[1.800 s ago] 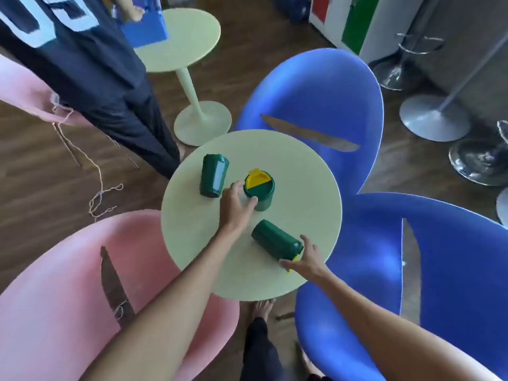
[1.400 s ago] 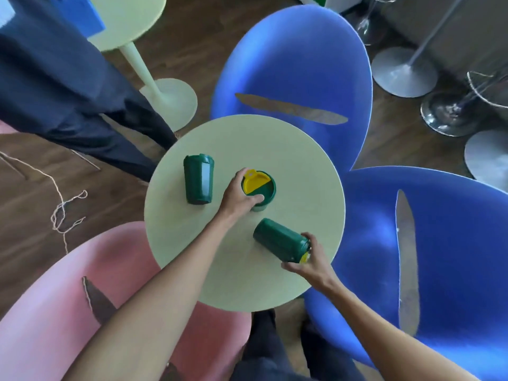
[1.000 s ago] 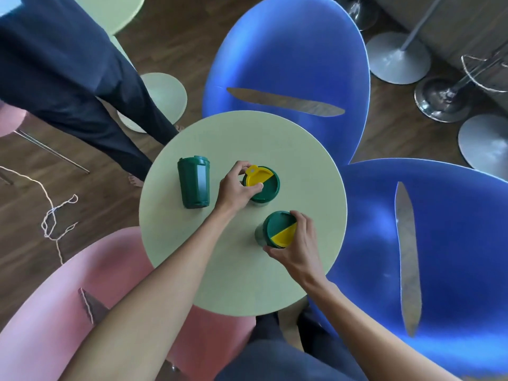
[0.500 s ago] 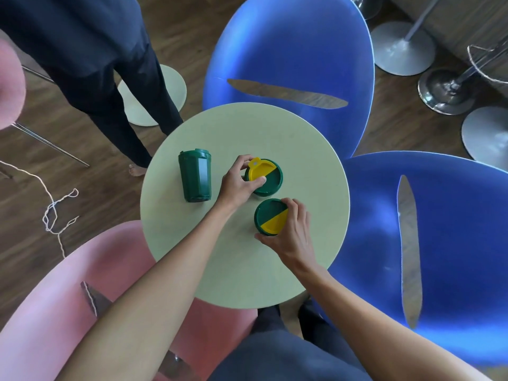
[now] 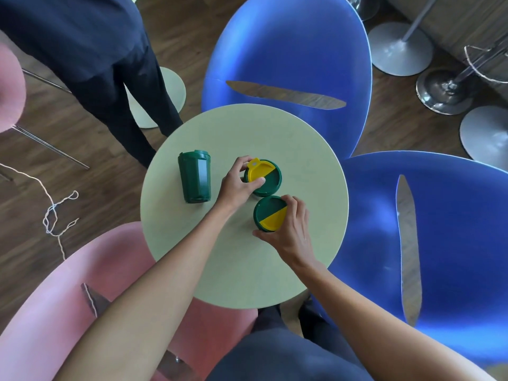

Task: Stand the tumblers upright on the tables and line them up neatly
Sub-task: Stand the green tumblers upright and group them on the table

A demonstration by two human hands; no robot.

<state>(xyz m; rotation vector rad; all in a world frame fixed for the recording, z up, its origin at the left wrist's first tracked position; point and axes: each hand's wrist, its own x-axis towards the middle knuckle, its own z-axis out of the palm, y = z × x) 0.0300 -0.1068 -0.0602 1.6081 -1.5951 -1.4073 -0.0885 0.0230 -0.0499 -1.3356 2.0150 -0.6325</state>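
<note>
Three dark green tumblers sit on a round pale-green table (image 5: 302, 149). One tumbler (image 5: 268, 178) stands upright at the centre, its yellow lid flap raised; my left hand (image 5: 239, 184) grips its left side. A second tumbler (image 5: 270, 214) stands upright just in front of it, green-and-yellow lid facing up, with my right hand (image 5: 292, 232) wrapped around its right side. The third tumbler (image 5: 195, 176) lies on its side at the left of the table, untouched.
Two blue chairs (image 5: 288, 45) (image 5: 445, 243) crowd the table's far and right sides, a pink chair (image 5: 68, 298) the near left. A person in dark trousers (image 5: 115, 78) stands at the far left. Metal stool bases (image 5: 398, 48) sit at the far right.
My right hand has tipped the lying tumbler up onto its base beside the centre one. My left hand has stayed on the centre tumbler. The view has shifted closer over the table.
</note>
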